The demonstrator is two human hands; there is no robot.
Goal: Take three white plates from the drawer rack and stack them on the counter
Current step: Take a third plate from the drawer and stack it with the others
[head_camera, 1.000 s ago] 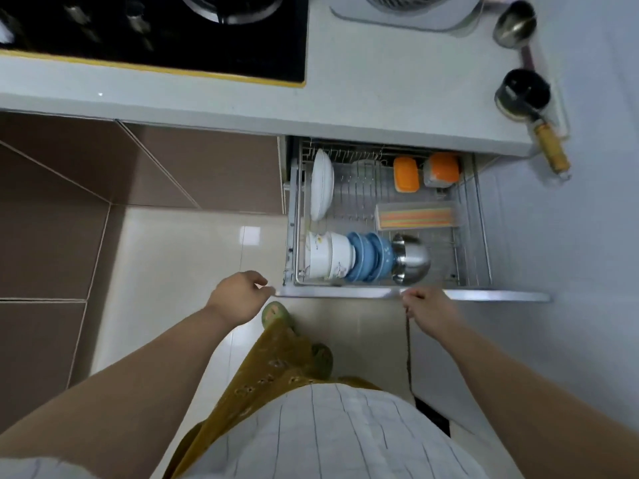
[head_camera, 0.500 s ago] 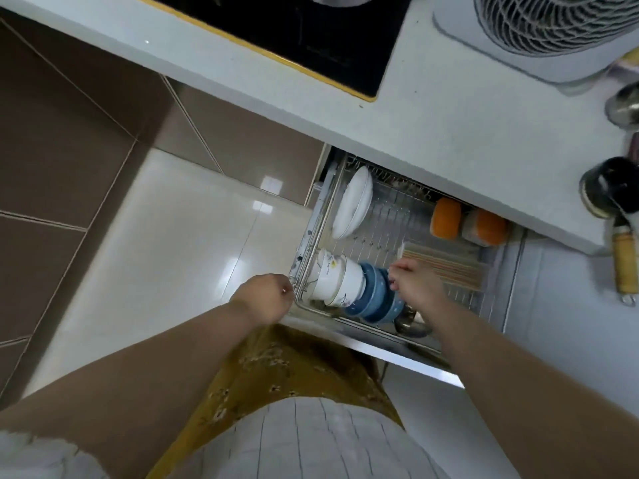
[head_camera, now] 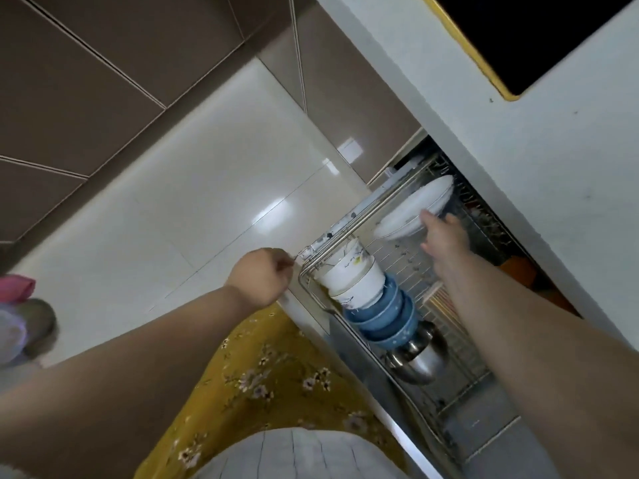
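Observation:
White plates (head_camera: 409, 210) stand on edge at the far end of the wire drawer rack (head_camera: 349, 233), which is pulled out under the counter (head_camera: 539, 140). My right hand (head_camera: 442, 238) reaches into the rack and its fingers touch the edge of the nearest plate; whether they curl round it is hidden. My left hand (head_camera: 261, 276) is curled into a fist at the drawer's front corner, by the rack's rim; what it grips is too small to tell.
White bowls (head_camera: 352, 276), blue bowls (head_camera: 383, 314) and a steel bowl (head_camera: 420, 357) lie stacked on their sides along the rack's near side. A black stove (head_camera: 539, 32) sits on the counter. Slippers (head_camera: 20, 323) lie on the floor at left.
The view has tilted strongly to the right. My right hand has moved from above the blue bowls to the white plates at the rack's far end. My left hand stays at the drawer's corner.

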